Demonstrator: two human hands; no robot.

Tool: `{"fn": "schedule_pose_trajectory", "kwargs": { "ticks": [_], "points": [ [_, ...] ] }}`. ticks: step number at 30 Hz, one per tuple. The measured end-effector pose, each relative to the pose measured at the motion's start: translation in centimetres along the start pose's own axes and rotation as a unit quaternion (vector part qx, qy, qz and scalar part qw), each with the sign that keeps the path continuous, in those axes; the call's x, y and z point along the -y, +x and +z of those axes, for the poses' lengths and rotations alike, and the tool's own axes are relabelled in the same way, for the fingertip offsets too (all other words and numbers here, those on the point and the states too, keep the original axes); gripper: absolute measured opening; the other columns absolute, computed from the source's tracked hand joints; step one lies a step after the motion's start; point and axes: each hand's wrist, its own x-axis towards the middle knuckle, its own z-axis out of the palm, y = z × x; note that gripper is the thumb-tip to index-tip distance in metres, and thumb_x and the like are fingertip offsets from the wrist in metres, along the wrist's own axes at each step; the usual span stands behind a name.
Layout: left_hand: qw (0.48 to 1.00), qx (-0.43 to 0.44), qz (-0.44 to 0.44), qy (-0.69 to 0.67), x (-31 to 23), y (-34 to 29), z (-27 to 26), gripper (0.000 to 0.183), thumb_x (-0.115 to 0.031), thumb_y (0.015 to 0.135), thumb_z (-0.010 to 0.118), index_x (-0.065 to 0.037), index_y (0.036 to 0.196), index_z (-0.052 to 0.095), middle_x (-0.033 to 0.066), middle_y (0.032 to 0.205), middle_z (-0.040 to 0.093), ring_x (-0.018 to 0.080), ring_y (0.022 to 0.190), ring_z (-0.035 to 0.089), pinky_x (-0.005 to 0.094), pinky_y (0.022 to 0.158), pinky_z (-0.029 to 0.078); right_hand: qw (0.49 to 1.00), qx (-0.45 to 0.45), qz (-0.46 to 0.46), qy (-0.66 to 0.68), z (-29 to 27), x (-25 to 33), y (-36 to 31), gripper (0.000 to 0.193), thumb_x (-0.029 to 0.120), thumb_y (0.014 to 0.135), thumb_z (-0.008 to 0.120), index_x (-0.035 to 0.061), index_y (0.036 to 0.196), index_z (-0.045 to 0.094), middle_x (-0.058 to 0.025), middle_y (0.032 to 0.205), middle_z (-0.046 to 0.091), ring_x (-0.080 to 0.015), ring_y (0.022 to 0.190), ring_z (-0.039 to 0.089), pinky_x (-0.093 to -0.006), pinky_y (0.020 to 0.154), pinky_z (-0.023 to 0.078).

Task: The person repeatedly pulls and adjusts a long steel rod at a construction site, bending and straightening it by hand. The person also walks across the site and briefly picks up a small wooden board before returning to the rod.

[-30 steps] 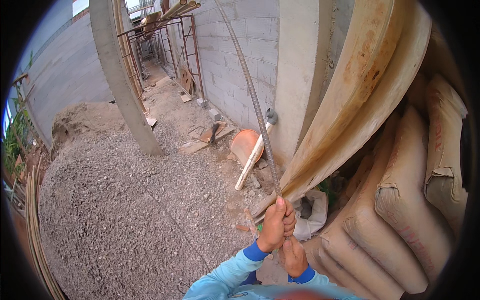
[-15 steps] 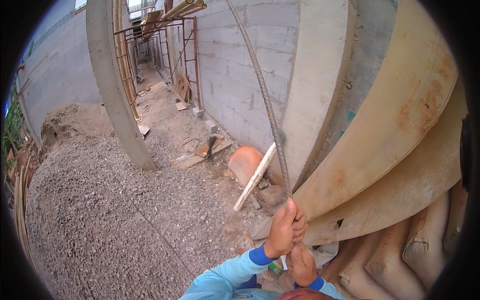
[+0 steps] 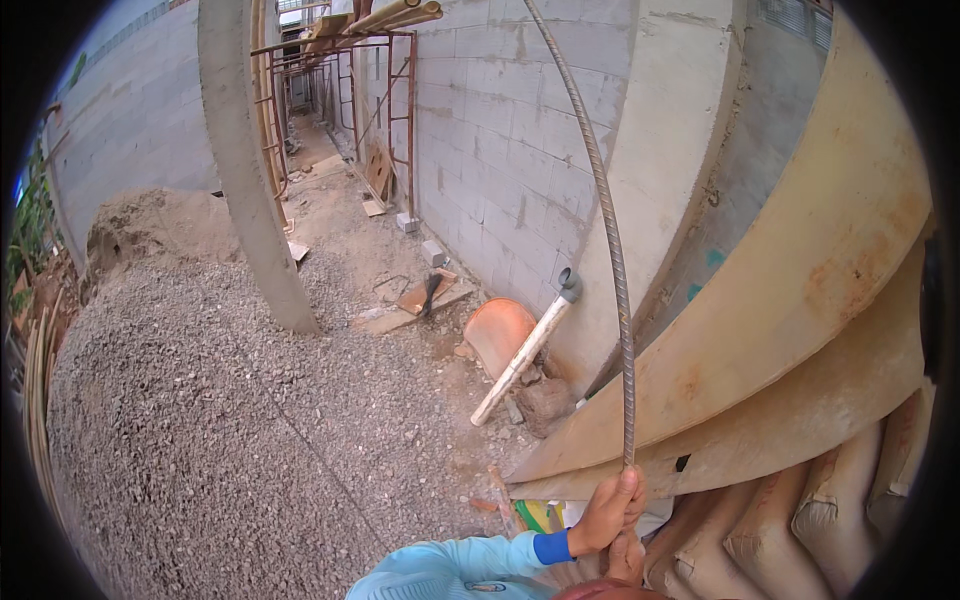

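A long ribbed steel rebar (image 3: 607, 200) rises from my hands toward the top of the view, bowing gently to the left. My left hand (image 3: 607, 512) is wrapped round it near its visible lower part, thumb pointing up along the bar. Just below, my right hand (image 3: 626, 556) is closed on the same bar; a reddish-brown shape at the lower edge partly covers it. The bar's bottom end is hidden behind my hands. Right beside the bar, large tan boards (image 3: 770, 300) lean, curved by the lens.
Stacked brown sacks (image 3: 770, 530) lie under the boards. Ahead are a white pipe (image 3: 520, 365) with a grey fitting, an orange rounded object (image 3: 497, 330) and a concrete column (image 3: 660, 130). Gravel (image 3: 220, 420) spreads leftward to a slanting post (image 3: 245, 170). Scaffold frames (image 3: 411, 130) stand along the block wall.
Both hands have moved down and to the right with the rebar, still gripping it. The view has shifted somewhat, and the pipe's grey fitting now shows clear of the bar.
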Motion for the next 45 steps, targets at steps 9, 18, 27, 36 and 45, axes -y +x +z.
{"fn": "schedule_pose_trajectory", "kwargs": {
  "ticks": [9, 18, 27, 36, 45],
  "points": [
    [0.997, 0.04, 0.011, -0.065, 3.5, -4.9, 10.9, 0.048, -0.056, 0.098, 0.03, -0.013, 0.078, 0.032, -0.0048, 0.062, 0.027, 0.0045, 0.05, 0.023, 0.0204, 0.044, 0.023, 0.997, -0.052, -0.013, -0.048, -6.6, 5.5, -10.5, 0.05, 0.043, 0.101, 0.041, -0.0023, 0.12, 0.051, 0.0058, 0.062, 0.043, -0.002, 0.048, 0.033, -0.0221, 0.043, 0.02],
    [0.996, -0.013, 0.032, -0.079, 4.6, -6.6, 13.9, 0.045, -0.054, 0.099, 0.031, -0.014, 0.078, 0.032, -0.005, 0.061, 0.027, 0.0046, 0.048, 0.023, 0.0204, 0.042, 0.022, 0.995, -0.011, 0.002, -0.101, -8.7, 7.2, -13.0, 0.042, 0.038, 0.101, 0.041, -0.002, 0.098, 0.053, 0.0011, 0.063, 0.044, -0.0075, 0.055, 0.039, -0.0263, 0.049, 0.03],
    [0.996, -0.002, 0.031, -0.086, 5.3, -6.4, 14.4, 0.045, -0.053, 0.1, 0.03, -0.014, 0.078, 0.032, -0.0047, 0.061, 0.028, 0.0052, 0.049, 0.023, 0.0206, 0.042, 0.022, 0.99, 0.001, -0.033, -0.136, -9.8, 7.3, -13.2, 0.049, 0.04, 0.1, 0.042, -0.005, 0.116, 0.051, -0.0014, 0.063, 0.045, -0.0094, 0.057, 0.041, -0.0273, 0.051, 0.032],
    [0.995, -0.048, 0.042, -0.074, 5.7, -6.2, 13.6, 0.048, -0.057, 0.098, 0.034, -0.015, 0.076, 0.032, -0.006, 0.059, 0.028, 0.0034, 0.045, 0.023, 0.0199, 0.039, 0.019, 0.997, 0.023, 0.0, -0.071, -9.5, 5.4, -12.6, 0.045, 0.035, 0.101, 0.042, -0.0044, 0.121, 0.049, 0.001, 0.064, 0.043, -0.0084, 0.055, 0.038, -0.0271, 0.049, 0.031],
    [0.996, -0.024, 0.04, -0.078, 4.5, -5.3, 13.3, 0.046, -0.055, 0.099, 0.031, -0.014, 0.078, 0.033, -0.0044, 0.06, 0.027, 0.0045, 0.047, 0.023, 0.0204, 0.041, 0.02, 0.987, 0.034, 0.024, -0.155, -10.8, 5.2, -12.8, 0.038, 0.034, 0.1, 0.042, -0.002, 0.11, 0.051, -0.0059, 0.059, 0.044, -0.0157, 0.052, 0.043, -0.0318, 0.049, 0.034]
  ]
}}
